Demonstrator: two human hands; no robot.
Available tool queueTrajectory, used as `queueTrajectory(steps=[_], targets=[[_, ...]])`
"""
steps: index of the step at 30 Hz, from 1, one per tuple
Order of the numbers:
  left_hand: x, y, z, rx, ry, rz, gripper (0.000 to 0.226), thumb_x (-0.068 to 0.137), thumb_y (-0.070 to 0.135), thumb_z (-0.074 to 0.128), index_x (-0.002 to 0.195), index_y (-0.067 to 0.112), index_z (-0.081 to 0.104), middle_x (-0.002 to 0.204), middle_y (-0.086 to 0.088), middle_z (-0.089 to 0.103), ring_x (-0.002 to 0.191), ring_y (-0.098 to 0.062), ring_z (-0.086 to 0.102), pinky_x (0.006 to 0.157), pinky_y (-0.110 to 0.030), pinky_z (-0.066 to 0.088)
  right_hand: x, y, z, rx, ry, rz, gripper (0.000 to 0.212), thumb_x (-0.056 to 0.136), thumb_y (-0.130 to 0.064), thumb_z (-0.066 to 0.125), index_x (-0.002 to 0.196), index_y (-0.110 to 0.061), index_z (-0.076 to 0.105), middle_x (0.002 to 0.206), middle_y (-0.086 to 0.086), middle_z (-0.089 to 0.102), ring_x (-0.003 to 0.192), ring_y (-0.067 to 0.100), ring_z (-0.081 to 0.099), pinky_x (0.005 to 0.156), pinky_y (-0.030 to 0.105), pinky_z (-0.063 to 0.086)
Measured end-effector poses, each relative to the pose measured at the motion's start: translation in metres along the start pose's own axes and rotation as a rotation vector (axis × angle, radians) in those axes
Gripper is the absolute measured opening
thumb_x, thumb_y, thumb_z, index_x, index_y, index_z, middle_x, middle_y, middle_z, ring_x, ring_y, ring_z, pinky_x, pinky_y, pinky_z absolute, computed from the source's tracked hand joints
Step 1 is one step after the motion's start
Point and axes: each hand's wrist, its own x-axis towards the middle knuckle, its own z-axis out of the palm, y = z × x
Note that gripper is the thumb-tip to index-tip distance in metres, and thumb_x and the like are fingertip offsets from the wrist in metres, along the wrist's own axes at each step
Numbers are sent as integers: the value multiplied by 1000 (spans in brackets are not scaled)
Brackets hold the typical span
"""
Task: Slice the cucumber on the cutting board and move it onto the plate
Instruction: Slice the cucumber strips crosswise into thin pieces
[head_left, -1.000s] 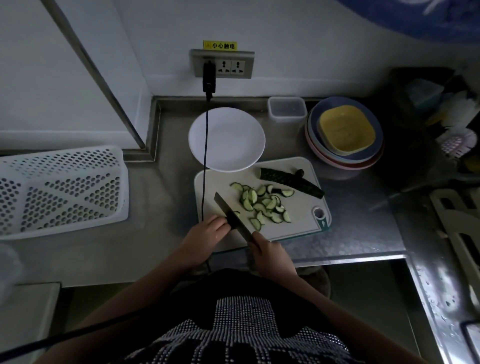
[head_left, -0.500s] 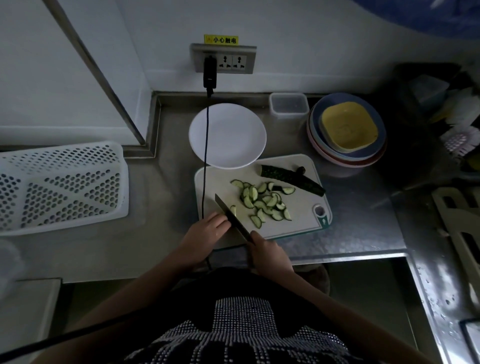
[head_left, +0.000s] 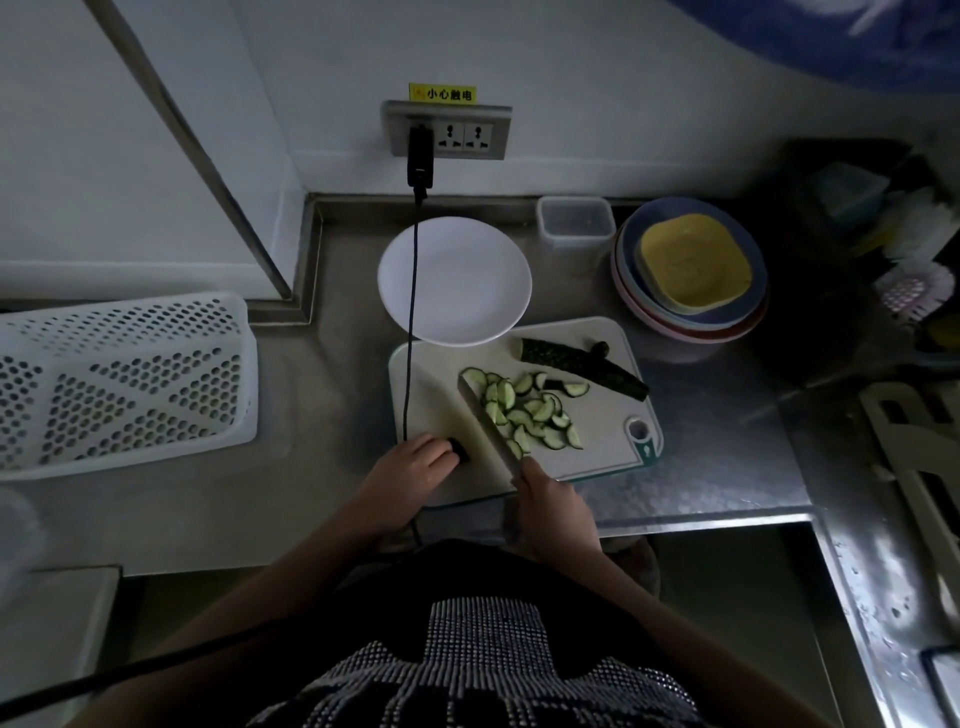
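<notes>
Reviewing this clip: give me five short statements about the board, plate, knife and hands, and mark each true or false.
1. The white plate holds cucumber slices. False: it is bare; the slices lie on the cutting board.
2. The right hand holds the knife. True.
3. The left hand holds a dark cucumber end piece on the board. True.
4. No uncut cucumber is left. False: a long dark piece lies at the board's far edge.
5. A black cable crosses the plate. True.
</notes>
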Motion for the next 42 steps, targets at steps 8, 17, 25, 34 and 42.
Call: queueTrajectory(steps=[8, 17, 25, 34, 42], targets=[[0, 2, -3, 18, -6, -21, 27, 83, 11, 44, 94, 6, 68, 92, -8, 62, 89, -21, 48, 70, -33, 53, -5, -9, 0, 26, -63, -76, 21, 100, -32, 40, 108, -13, 45, 102, 23, 63, 95, 42, 59, 69, 41, 44], [0, 1, -2, -22, -24, -40, 27, 82, 9, 41, 94, 5, 65, 95, -9, 62, 91, -22, 48, 67, -33, 55, -4, -4, 4, 66, -34, -53, 17, 100, -30, 40, 103, -14, 44, 97, 22, 64, 92, 42, 60, 67, 41, 43], [1, 1, -2, -23, -20, -37, 29, 85, 11, 41, 94, 5, 67, 95, -9, 63, 92, -21, 48, 68, -34, 55, -4, -8, 3, 114, -18, -65, 18, 99, -33, 42, 99, -15, 45, 93, 21, 64, 90, 41, 60, 67, 41, 46], [2, 4, -5, -7, -7, -41, 26, 82, 11, 43, 92, 5, 67, 91, -8, 61, 90, -21, 48, 63, -33, 55, -3, -11, 4, 87, -52, -71, 19, 99, -33, 41, 102, -14, 44, 97, 20, 64, 92, 40, 60, 70, 42, 47], [2, 4, -3, -6, -41, -54, 30, 80, 10, 41, 94, 4, 67, 92, -9, 61, 90, -21, 48, 66, -33, 55, -2, -11, 6, 66, -86, -64, 20, 100, -31, 40, 106, -13, 44, 99, 22, 63, 94, 41, 60, 71, 42, 46]])
